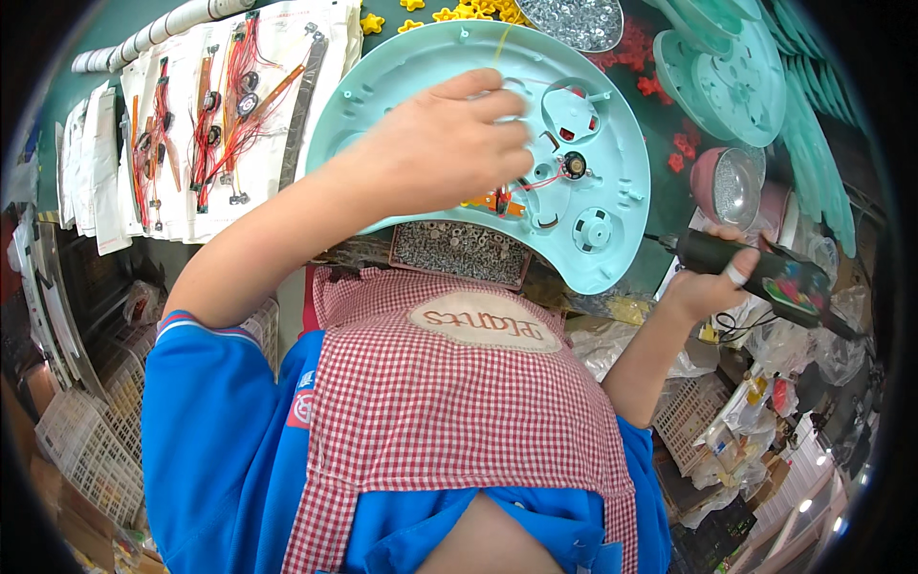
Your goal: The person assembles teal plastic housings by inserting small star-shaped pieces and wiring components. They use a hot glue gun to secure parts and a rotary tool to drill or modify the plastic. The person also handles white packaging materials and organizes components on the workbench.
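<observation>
A teal, bean-shaped plastic shell [617, 143] lies in front of me, its hollow inside with posts and round recesses facing up. Over its middle is my left hand [459, 143], fingers bent downward and smeared by motion; whether they pinch anything I cannot make out. Beside that hand, a small black round speaker [574, 165] with red wires and an orange circuit strip [507, 205] sit in the shell. My right hand [712, 287] is wrapped round a black electric screwdriver [755, 273], its bit pointing left toward the shell's right edge.
Wired speaker-and-board sets [225, 115] lie on white packets at left. A tray of screws [459, 253] stands at the shell's near edge. Behind are yellow star-shaped pieces [445, 14] and a bowl of small clear parts [579, 21]. More teal shells [727, 86] are stacked at right.
</observation>
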Tool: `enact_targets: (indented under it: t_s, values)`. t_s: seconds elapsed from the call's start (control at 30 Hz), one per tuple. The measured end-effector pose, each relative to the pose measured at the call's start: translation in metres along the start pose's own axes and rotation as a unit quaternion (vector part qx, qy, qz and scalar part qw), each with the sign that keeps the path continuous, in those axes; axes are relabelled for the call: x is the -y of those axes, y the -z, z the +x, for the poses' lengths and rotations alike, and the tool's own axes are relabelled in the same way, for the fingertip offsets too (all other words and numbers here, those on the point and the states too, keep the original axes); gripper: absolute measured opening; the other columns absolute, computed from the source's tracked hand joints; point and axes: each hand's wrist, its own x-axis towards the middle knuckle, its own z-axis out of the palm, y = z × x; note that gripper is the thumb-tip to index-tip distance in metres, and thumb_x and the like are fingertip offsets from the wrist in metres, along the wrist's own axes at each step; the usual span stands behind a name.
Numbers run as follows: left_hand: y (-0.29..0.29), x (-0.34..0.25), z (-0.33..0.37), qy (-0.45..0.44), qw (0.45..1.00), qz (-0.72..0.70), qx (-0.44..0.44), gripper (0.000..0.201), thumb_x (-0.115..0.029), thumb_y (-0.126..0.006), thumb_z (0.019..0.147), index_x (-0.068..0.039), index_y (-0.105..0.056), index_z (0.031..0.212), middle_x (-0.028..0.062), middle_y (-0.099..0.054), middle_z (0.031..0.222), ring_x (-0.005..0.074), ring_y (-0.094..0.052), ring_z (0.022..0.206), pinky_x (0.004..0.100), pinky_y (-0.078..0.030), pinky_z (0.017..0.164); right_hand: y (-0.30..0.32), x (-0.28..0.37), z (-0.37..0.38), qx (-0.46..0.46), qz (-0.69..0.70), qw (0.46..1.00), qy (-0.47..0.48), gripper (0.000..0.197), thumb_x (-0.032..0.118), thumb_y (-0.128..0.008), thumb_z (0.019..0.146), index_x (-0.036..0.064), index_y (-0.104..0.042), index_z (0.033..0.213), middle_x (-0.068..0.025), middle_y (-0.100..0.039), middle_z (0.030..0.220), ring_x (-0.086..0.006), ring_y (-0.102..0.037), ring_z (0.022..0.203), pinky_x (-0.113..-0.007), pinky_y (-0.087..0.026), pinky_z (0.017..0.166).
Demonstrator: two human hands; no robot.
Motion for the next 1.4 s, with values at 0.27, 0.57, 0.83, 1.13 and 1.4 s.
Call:
enact_targets:
  t_s: [0.27, 0.57, 0.83, 1.13, 1.4]
  values:
    - [0.016, -0.001, -0.039, 0.103, 0.994, 0.017, -0.016, 0.013, -0.010, -0.065, 0.067, -0.007, -0.062, 0.080, 0.0012, -0.064, 0.074, 0.0174, -0.062, 0.086, 0.0321, -0.043, 0.088, -0.029, 0.029, -0.034, 0.088, -0.270, 0.821, 0.495, 0.031, 0.021, -0.065, 0.084, -0.0021, -0.056, 0.103, -0.0124, -0.059, 0.094, -0.0309, -0.058, 0.087, -0.044, -0.047, 0.080]
    - [0.036, -0.013, -0.036, 0.368, 0.715, -0.595, -0.007, 0.046, 0.000, -0.069, 0.074, -0.005, -0.054, 0.118, 0.0057, -0.063, 0.084, 0.0052, -0.056, 0.061, 0.0191, -0.045, 0.055, -0.122, 0.015, -0.090, 0.380, 0.055, 0.922, -0.045, 0.014, 0.003, -0.070, 0.078, -0.0003, -0.068, 0.092, -0.0080, -0.066, 0.085, -0.0143, -0.061, 0.077, -0.027, -0.047, 0.070]
    - [-0.004, -0.019, -0.004, 0.386, 0.533, -0.751, -0.045, 0.028, -0.026, -0.057, 0.093, -0.004, -0.065, 0.077, -0.0037, -0.052, 0.059, 0.0025, -0.036, 0.050, 0.0203, -0.027, 0.046, -0.119, 0.016, -0.050, 0.379, -0.139, 0.866, 0.294, 0.024, 0.003, -0.071, 0.074, 0.0055, -0.072, 0.098, -0.0077, -0.058, 0.093, -0.0187, -0.059, 0.083, -0.029, -0.049, 0.064]
    - [-0.008, -0.010, -0.031, 0.372, 0.833, -0.409, 0.036, 0.028, -0.030, -0.054, 0.091, -0.007, -0.065, 0.078, 0.0034, -0.057, 0.058, 0.0166, -0.050, 0.050, 0.0294, -0.039, 0.048, -0.134, -0.009, -0.032, 0.457, -0.088, 0.791, 0.397, 0.030, -0.006, -0.066, 0.062, 0.0061, -0.071, 0.090, -0.0085, -0.063, 0.086, -0.0216, -0.062, 0.077, -0.031, -0.051, 0.063]
    - [-0.020, -0.013, -0.040, 0.301, 0.923, -0.200, -0.130, 0.028, -0.016, -0.068, 0.076, -0.011, -0.065, 0.103, 0.0059, -0.066, 0.078, 0.0243, -0.064, 0.073, 0.0328, -0.051, 0.061, -0.144, -0.001, -0.058, 0.560, -0.016, 0.828, 0.014, 0.021, -0.009, -0.062, 0.073, 0.0006, -0.068, 0.091, -0.0090, -0.066, 0.086, -0.0195, -0.064, 0.079, -0.028, -0.053, 0.069]
